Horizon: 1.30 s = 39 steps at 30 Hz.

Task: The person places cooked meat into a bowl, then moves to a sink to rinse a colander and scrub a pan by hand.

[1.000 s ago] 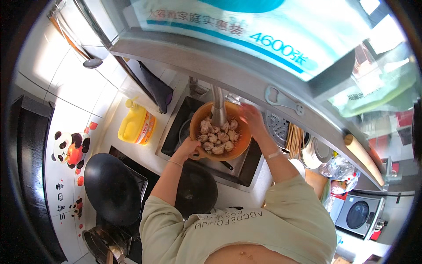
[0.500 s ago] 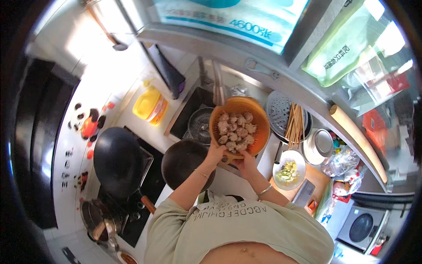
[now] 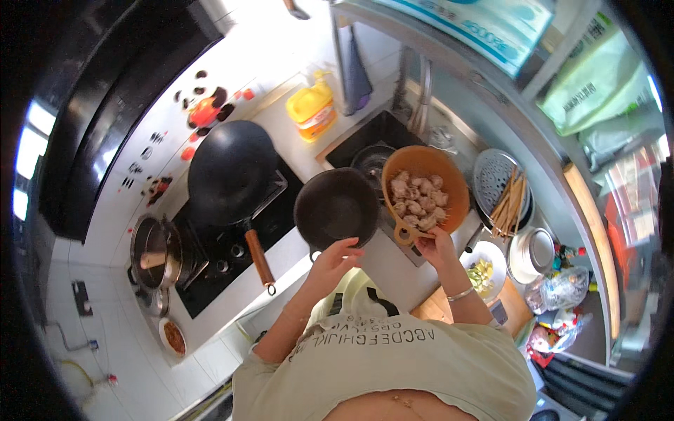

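Note:
My right hand (image 3: 437,245) grips the handle of an orange colander (image 3: 449,179) filled with pale chunks of meat (image 3: 418,198), held over the counter edge beside the sink (image 3: 379,137). My left hand (image 3: 335,258) touches the near rim of a small dark pan (image 3: 337,207) that sits on the white counter just left of the colander. Its fingers curl on the rim.
A large black wok (image 3: 228,168) with a wooden handle sits on the black cooktop (image 3: 210,259). A steel pot (image 3: 154,249) is at the left. A yellow oil bottle (image 3: 312,109) stands behind. A strainer with chopsticks (image 3: 502,193), bowls (image 3: 530,256) and a wooden board (image 3: 439,309) lie to the right.
The colander has moved from over the sink toward the right of the dark pan. My left hand left the colander and went to the pan's rim. The view swung left.

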{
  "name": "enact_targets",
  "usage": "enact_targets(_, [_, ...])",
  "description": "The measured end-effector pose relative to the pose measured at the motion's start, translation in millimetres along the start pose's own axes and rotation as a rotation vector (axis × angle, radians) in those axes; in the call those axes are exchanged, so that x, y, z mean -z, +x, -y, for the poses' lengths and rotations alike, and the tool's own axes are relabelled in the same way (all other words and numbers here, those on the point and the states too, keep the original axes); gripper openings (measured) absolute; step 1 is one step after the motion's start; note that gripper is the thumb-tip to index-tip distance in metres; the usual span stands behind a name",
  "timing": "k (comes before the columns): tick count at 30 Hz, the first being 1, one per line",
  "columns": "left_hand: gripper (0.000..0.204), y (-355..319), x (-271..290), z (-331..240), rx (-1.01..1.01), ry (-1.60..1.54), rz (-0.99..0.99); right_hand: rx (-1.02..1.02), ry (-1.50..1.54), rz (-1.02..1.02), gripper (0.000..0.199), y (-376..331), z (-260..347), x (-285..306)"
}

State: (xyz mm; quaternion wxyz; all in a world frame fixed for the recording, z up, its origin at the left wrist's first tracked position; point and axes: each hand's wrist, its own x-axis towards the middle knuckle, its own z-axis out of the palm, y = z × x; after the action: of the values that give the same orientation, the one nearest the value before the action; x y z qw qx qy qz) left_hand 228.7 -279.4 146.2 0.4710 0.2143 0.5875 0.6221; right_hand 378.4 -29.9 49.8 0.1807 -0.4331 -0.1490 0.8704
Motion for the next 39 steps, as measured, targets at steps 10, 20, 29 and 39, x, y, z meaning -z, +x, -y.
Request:
enact_targets(10, [0.033, -133, 71, -6, -0.297, -0.063, -0.441, 0.011, 0.064, 0.057, 0.020, 8, -39, -20])
enact_targets(20, [0.064, -215, 296, 8, -0.521, 0.901, -1.635, 0.130, -0.004, 0.105, 0.024, 1, -71, -37])
enact_targets(29, [0.026, -254, 409, -46, -0.341, 0.821, -1.342, 0.195, 0.003, 0.083, 0.028, -46, -112, -52])
enact_targets(39, [0.026, -352, 455, -164, -1.011, 0.059, -0.946, 0.274, 0.078, 0.086, 0.026, -52, -149, -42])
